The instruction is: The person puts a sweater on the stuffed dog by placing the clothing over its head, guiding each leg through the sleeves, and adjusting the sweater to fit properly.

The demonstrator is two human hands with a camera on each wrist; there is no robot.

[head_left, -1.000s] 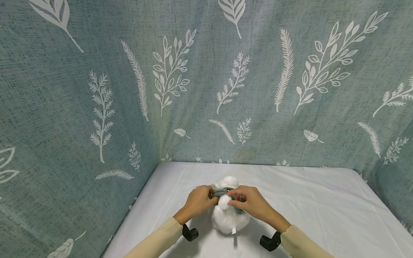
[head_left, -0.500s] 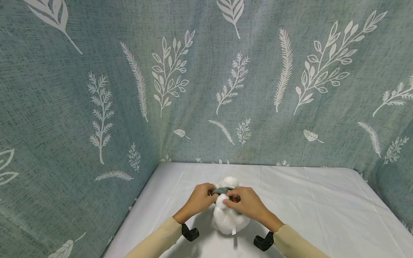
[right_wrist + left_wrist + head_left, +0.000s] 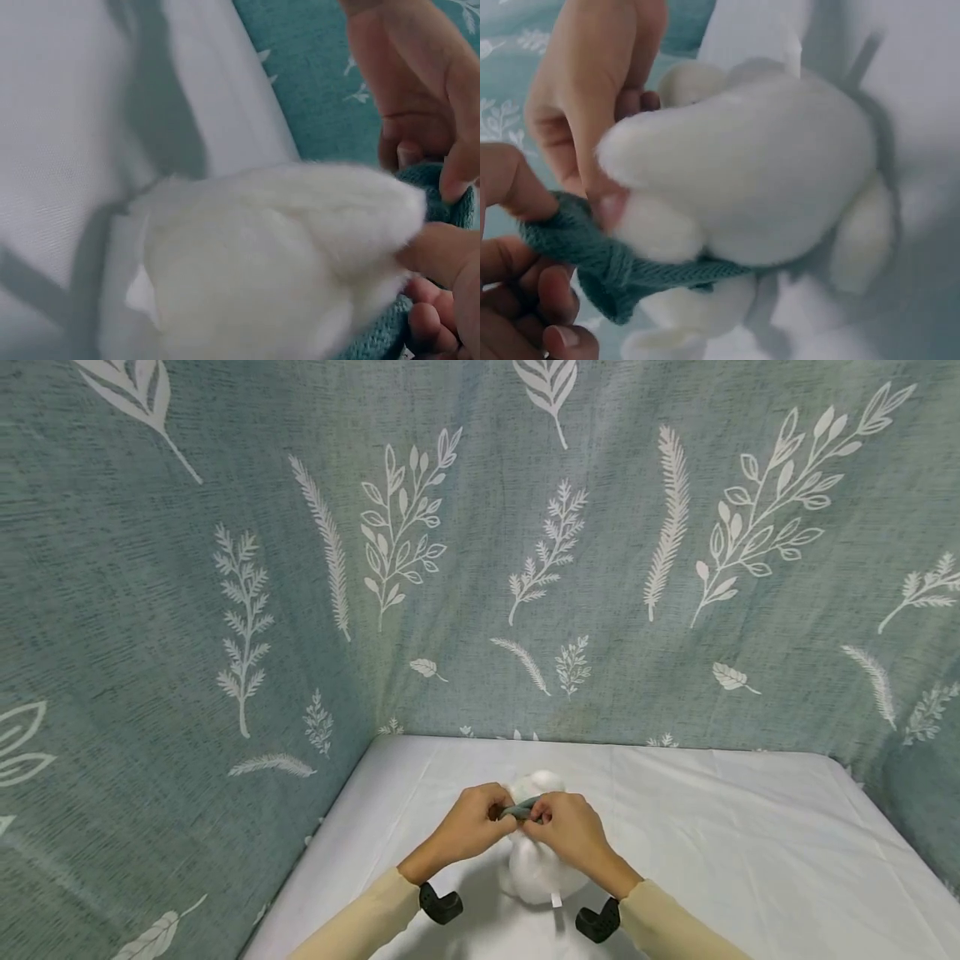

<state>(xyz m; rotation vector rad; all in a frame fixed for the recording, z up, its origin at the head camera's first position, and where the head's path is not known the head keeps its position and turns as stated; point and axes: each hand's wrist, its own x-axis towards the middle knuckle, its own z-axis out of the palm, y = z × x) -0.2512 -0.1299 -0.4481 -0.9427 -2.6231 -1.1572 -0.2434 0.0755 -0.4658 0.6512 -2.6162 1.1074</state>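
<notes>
My left hand pinches the left end of the knitted teal scarf; my right hand pinches its right end. Scarf runs left-right between both hands, across the white plush toy lying on the tabletop.

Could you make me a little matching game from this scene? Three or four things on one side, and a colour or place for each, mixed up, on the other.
Things:
1. plush toy
2. knitted scarf
3. table cover
4. backdrop cloth

Descriptions:
A. teal with white leaf prints, standing behind and to the sides
B. grey-green, pinched by both hands
C. fluffy white, lying on the table
D. plain pale sheet, creased

Pairs: 1-C, 2-B, 3-D, 4-A
</notes>
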